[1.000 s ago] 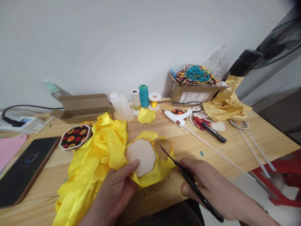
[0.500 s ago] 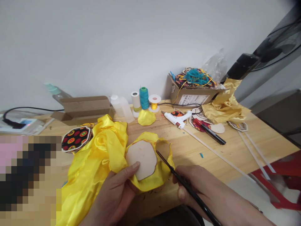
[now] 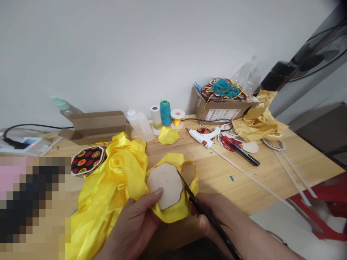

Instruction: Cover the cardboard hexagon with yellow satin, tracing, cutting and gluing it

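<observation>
My left hand pinches yellow satin fabric at the table's near edge, its thumb pressing a pale scalloped cardboard shape onto the cloth. My right hand grips black scissors. Their blades point up and left, with the tips at the right rim of the cardboard shape, over the fabric. A hole is cut in the fabric just right of the shape.
On the wooden table lie a white glue gun, a black marker, thread spools, a patterned fabric disc, a brown box, a box of scraps, gold cloth and white sticks. A red stool stands right.
My right hand has moved left with the scissors, bringing the blade tips from the cut hole to the rim of the cardboard shape. My left hand has kept its hold.
</observation>
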{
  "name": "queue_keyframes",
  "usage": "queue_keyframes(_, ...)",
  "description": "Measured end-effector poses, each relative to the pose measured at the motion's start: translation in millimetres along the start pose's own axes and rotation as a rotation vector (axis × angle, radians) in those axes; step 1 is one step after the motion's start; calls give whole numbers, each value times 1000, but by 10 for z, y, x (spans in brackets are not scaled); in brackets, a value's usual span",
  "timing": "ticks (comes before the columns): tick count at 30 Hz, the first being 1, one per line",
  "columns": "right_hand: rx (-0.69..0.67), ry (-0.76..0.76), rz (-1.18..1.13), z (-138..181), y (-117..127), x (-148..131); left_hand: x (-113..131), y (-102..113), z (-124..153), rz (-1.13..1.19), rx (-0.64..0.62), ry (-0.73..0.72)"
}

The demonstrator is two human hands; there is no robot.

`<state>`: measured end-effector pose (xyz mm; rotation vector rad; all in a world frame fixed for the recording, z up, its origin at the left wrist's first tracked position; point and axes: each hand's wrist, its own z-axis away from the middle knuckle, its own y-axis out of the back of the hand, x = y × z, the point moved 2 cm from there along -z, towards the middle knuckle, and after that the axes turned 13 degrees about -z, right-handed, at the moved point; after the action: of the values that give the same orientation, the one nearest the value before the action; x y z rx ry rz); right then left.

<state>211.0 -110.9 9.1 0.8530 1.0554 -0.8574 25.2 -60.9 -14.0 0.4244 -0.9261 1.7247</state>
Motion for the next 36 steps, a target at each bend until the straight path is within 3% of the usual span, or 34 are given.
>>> queue_keyframes(28,-28,-13,-189,-24,-87,12,-30,3,-17,13,-6,7)
queue_keyframes(36,-67,-173,-380,-67,-69,48,-31,0,-5,20,-53,-14)
